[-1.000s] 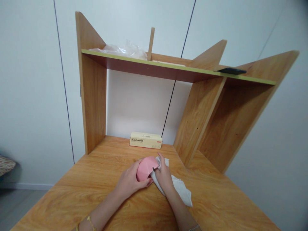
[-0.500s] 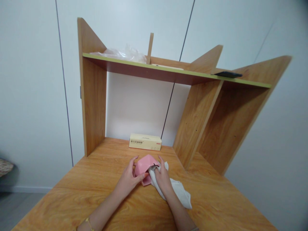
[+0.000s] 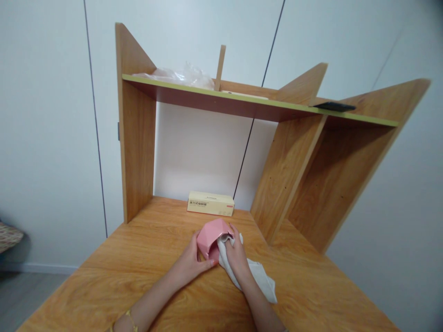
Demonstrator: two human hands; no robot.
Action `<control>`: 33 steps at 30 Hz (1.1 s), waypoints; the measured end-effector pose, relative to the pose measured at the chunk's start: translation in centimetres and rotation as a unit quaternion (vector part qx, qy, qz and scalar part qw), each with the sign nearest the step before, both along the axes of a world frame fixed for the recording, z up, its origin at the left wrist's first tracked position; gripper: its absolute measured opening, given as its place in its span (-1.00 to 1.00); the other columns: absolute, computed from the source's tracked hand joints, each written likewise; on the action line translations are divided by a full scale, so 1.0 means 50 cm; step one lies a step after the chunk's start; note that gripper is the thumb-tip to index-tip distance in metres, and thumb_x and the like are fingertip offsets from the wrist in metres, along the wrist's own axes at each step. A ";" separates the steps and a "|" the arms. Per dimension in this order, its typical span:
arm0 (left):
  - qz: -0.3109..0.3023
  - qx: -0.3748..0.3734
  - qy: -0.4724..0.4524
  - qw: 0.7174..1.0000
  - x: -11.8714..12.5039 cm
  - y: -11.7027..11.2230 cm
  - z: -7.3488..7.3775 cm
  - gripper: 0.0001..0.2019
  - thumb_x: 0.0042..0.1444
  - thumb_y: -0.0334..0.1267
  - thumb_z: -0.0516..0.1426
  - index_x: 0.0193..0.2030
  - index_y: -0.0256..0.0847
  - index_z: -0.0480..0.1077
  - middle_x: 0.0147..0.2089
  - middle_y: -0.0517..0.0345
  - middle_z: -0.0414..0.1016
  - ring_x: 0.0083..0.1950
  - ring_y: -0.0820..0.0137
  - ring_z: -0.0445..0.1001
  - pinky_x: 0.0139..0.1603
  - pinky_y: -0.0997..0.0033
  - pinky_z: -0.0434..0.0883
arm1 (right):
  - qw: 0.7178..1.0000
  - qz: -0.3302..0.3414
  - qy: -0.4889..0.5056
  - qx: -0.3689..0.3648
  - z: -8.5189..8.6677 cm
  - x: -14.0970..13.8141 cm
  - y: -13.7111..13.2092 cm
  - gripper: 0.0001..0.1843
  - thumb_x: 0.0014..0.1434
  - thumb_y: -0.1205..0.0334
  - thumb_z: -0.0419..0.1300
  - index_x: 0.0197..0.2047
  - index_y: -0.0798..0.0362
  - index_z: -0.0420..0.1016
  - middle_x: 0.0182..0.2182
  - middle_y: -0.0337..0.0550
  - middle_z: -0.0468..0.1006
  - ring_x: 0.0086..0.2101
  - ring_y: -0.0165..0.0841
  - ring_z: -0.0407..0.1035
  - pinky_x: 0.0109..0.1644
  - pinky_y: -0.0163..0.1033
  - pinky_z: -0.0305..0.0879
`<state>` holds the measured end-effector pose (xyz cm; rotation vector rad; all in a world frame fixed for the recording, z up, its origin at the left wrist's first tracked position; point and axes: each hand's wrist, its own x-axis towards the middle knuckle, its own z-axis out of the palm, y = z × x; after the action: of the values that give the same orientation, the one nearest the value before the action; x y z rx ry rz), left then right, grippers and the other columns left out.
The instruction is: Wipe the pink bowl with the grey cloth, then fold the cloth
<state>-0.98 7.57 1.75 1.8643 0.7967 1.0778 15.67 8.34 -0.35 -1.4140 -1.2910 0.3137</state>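
Note:
A pink faceted bowl [image 3: 212, 234] is tipped on its side above the wooden desk, its opening turned toward me. My left hand [image 3: 192, 262] is closed around its left and lower side, thumb along the near rim. Bunched in my right hand [image 3: 236, 253] is a pale grey cloth [image 3: 260, 278], pressed against the bowl's rim and into its opening. The cloth's loose end trails to the right over the desk. Part of my right fingers is hidden by the cloth and the bowl.
A long cream box [image 3: 210, 204] with printed lettering lies at the back of the desk [image 3: 138, 272]. Around it stands a wooden shelf unit [image 3: 137, 152]. On the upper shelf are a crumpled clear plastic bag [image 3: 187, 76] and a dark flat object [image 3: 335, 106].
The bowl has turned slightly in my hands, and my left hand has shifted lower on it. My right hand stays at the rim with the cloth. The view has moved a little.

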 end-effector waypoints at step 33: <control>0.076 -0.038 0.056 0.995 -0.002 -0.010 0.025 -0.58 -0.15 -0.09 0.19 -0.19 -0.28 0.21 -0.28 0.08 0.43 -0.29 0.32 0.40 -0.30 0.38 0.34 | 0.989 -0.102 -0.105 -0.011 0.058 -0.019 -0.033 -0.46 0.00 0.27 0.00 0.10 0.10 0.13 -0.20 -0.01 0.48 -0.22 -0.19 0.39 -0.23 -0.19 0.25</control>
<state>-1.07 7.10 2.98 1.8348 1.0451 1.0278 14.72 6.67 2.54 -1.6165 -1.2990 0.0418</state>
